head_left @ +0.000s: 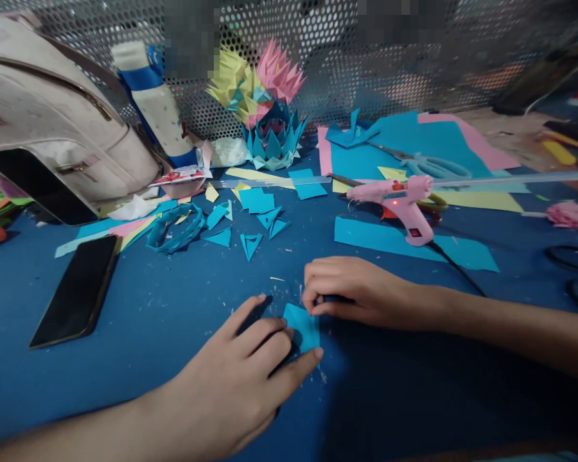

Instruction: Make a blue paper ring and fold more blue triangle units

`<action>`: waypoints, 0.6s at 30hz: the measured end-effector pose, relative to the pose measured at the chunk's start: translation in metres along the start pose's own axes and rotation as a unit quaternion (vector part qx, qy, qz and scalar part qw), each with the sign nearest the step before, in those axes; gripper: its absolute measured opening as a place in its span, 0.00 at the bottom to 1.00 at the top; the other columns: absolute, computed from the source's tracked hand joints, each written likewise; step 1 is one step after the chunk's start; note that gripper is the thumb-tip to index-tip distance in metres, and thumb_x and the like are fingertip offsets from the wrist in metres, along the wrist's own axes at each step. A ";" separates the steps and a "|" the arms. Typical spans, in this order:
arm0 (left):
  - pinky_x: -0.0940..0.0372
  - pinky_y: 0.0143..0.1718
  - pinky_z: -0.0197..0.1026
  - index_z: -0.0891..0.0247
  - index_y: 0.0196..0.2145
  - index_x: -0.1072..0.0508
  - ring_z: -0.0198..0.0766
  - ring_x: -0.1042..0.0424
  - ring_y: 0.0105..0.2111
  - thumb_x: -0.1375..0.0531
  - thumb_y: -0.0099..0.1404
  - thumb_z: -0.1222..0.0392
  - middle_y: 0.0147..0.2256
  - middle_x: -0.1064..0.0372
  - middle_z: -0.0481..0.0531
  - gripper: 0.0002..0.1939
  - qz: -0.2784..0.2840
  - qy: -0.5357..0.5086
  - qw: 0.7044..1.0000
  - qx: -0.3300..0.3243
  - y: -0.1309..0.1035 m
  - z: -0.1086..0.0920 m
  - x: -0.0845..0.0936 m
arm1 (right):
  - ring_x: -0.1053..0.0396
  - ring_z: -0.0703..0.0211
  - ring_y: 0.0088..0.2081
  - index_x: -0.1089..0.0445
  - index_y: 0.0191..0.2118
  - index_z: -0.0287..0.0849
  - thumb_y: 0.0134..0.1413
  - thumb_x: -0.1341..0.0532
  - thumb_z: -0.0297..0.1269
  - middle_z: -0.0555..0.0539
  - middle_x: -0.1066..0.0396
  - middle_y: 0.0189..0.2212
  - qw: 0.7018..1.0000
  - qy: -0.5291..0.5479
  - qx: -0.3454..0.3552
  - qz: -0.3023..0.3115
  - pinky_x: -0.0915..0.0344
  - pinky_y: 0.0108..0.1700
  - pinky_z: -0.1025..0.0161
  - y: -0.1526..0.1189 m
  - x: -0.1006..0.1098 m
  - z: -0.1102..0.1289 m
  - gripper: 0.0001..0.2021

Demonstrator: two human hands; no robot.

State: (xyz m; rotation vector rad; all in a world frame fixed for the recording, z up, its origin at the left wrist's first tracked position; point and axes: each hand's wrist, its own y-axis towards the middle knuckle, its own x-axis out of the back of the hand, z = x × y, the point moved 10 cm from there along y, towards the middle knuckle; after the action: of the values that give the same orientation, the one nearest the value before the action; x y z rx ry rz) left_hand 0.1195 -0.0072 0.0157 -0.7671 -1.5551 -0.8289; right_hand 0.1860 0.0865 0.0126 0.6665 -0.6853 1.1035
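Note:
A small blue paper square point(302, 327) lies on the blue table top point(173, 308) between my two hands. My left hand point(250, 375) rests over its left and lower edges, fingers spread, with a fingertip on its lower right corner. With fingers curled together, my right hand point(356, 292) touches the square's upper right corner; whether it pinches the paper is hard to tell. Beyond them lie several folded blue triangles point(251, 245) and a blue paper ring point(176, 228).
A pink glue gun point(404, 202) lies on a blue strip point(443, 247) at the right, near scissors point(433, 165). Two phones point(79, 292), a white bag point(62, 122) and a bottle point(154, 102) are at the left. Spiky paper flowers point(274, 138) stand at the back.

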 end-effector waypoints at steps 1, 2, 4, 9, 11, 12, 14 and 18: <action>0.66 0.68 0.59 0.60 0.66 0.40 0.46 0.40 0.55 0.44 0.71 0.57 0.53 0.33 0.54 0.27 0.001 -0.002 1.000 0.000 0.000 0.000 0.000 | 0.36 0.59 0.37 0.30 0.38 0.41 0.72 0.54 0.50 0.47 0.31 0.35 1.000 0.007 -0.008 0.007 0.45 0.40 0.62 0.001 -0.001 -0.001 0.22; 0.65 0.68 0.59 0.60 0.66 0.40 0.46 0.40 0.55 0.43 0.71 0.57 0.53 0.33 0.54 0.28 0.003 -0.003 1.000 0.000 0.000 0.000 -0.001 | 0.37 0.58 0.37 0.30 0.38 0.41 0.72 0.54 0.51 0.46 0.31 0.35 1.000 0.011 -0.012 0.014 0.45 0.41 0.62 0.001 -0.003 -0.001 0.23; 0.63 0.68 0.60 0.60 0.66 0.41 0.47 0.40 0.55 0.43 0.70 0.57 0.53 0.34 0.55 0.28 0.008 -0.007 1.000 0.002 0.000 0.001 -0.003 | 0.38 0.57 0.37 0.30 0.38 0.42 0.71 0.54 0.52 0.46 0.32 0.35 0.999 0.012 -0.019 0.030 0.46 0.41 0.61 0.001 -0.005 -0.001 0.23; 0.60 0.67 0.61 0.61 0.67 0.43 0.48 0.41 0.57 0.44 0.71 0.57 0.54 0.34 0.55 0.29 0.021 -0.014 1.000 0.004 -0.001 0.002 -0.006 | 0.39 0.57 0.37 0.31 0.38 0.42 0.71 0.55 0.53 0.47 0.33 0.35 0.999 -0.009 -0.020 0.043 0.48 0.40 0.60 0.000 -0.008 0.000 0.23; 0.59 0.67 0.62 0.60 0.67 0.43 0.48 0.40 0.56 0.44 0.71 0.57 0.53 0.34 0.55 0.29 0.023 -0.016 1.000 0.004 -0.002 0.002 -0.006 | 0.40 0.57 0.36 0.31 0.37 0.42 0.71 0.57 0.54 0.46 0.33 0.35 0.999 -0.031 -0.021 0.033 0.48 0.40 0.60 0.001 -0.009 0.000 0.25; 0.59 0.67 0.62 0.60 0.67 0.43 0.48 0.40 0.56 0.44 0.71 0.57 0.53 0.34 0.55 0.29 0.024 -0.017 1.000 0.005 -0.002 0.002 -0.006 | 0.40 0.57 0.35 0.31 0.36 0.42 0.71 0.58 0.54 0.46 0.33 0.35 0.998 -0.043 -0.023 0.028 0.49 0.39 0.60 0.001 -0.010 -0.001 0.26; 0.59 0.67 0.62 0.60 0.67 0.43 0.48 0.39 0.55 0.44 0.71 0.57 0.53 0.34 0.55 0.29 0.021 -0.016 1.000 0.006 -0.002 0.003 -0.007 | 0.40 0.57 0.35 0.31 0.36 0.42 0.72 0.58 0.54 0.46 0.33 0.35 0.997 -0.062 -0.026 0.023 0.49 0.39 0.60 0.002 -0.012 -0.001 0.27; 0.57 0.67 0.63 0.61 0.67 0.43 0.49 0.38 0.54 0.44 0.71 0.58 0.52 0.34 0.55 0.29 0.010 -0.013 1.000 0.004 -0.001 0.001 -0.006 | 0.40 0.57 0.34 0.31 0.37 0.42 0.73 0.55 0.47 0.46 0.33 0.35 0.994 -0.103 -0.027 0.029 0.50 0.37 0.60 0.001 -0.017 0.000 0.21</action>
State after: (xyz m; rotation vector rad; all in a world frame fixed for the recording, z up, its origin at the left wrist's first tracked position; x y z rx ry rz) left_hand 0.1184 -0.0070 0.0100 -0.7892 -1.5693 -0.7996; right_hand 0.1801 0.0775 0.0000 0.7248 -0.9131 1.0736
